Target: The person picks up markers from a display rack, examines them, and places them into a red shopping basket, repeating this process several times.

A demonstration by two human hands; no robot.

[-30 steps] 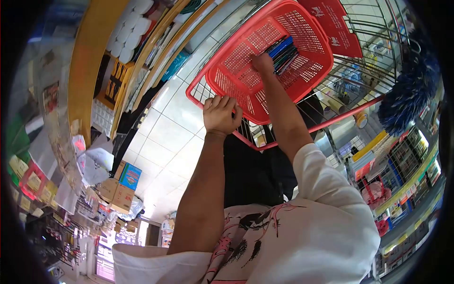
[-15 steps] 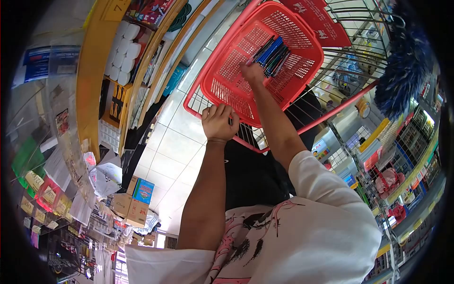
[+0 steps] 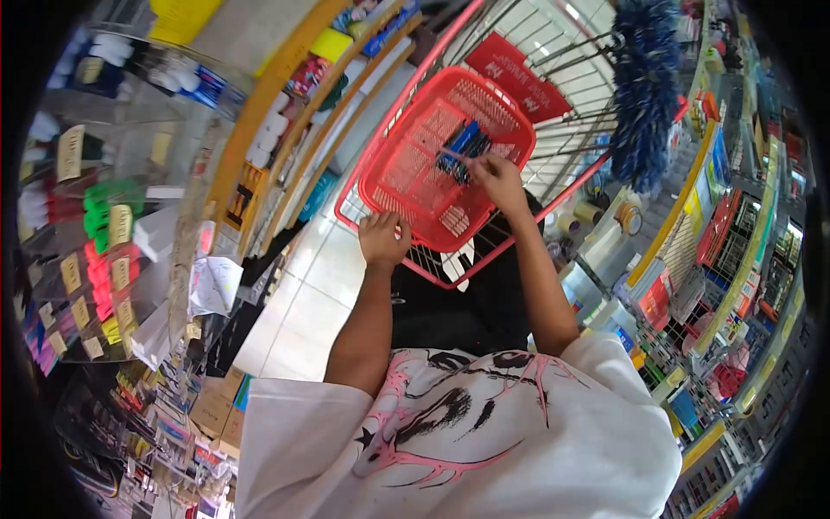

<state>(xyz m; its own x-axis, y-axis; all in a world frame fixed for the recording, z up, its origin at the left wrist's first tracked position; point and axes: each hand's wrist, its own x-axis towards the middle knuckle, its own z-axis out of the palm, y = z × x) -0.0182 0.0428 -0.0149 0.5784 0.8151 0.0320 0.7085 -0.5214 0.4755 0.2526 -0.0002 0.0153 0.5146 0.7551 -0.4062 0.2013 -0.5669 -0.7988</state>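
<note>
A red plastic basket (image 3: 380, 186) with perforated walls sits in the top of a shopping cart (image 3: 443, 281). Several blue and dark pens (image 3: 464, 143) lie bunched together in it. My right hand (image 3: 499, 182) is over the basket's right side, thumb and fingers pinched on a thin pink pen (image 3: 453, 155) that points left across the bunch. At the basket's near left corner, my left hand (image 3: 384, 238) has its fingers curled over the rim. A small dark spot shows by its thumb, too small to make out.
A blue fluffy duster (image 3: 644, 95) rises beside the cart on the right. Stocked shelves (image 3: 298, 95) stand close on the left, with price-tagged goods (image 3: 108, 216) beyond. Wire racks (image 3: 692, 251) line the right side. Cardboard boxes (image 3: 216, 402) stand at the lower left on the tiled floor.
My right hand has drawn back from the pens toward the basket's right side, with the pink pen in its fingers. My left hand stays at the basket corner. The camera view has shifted.
</note>
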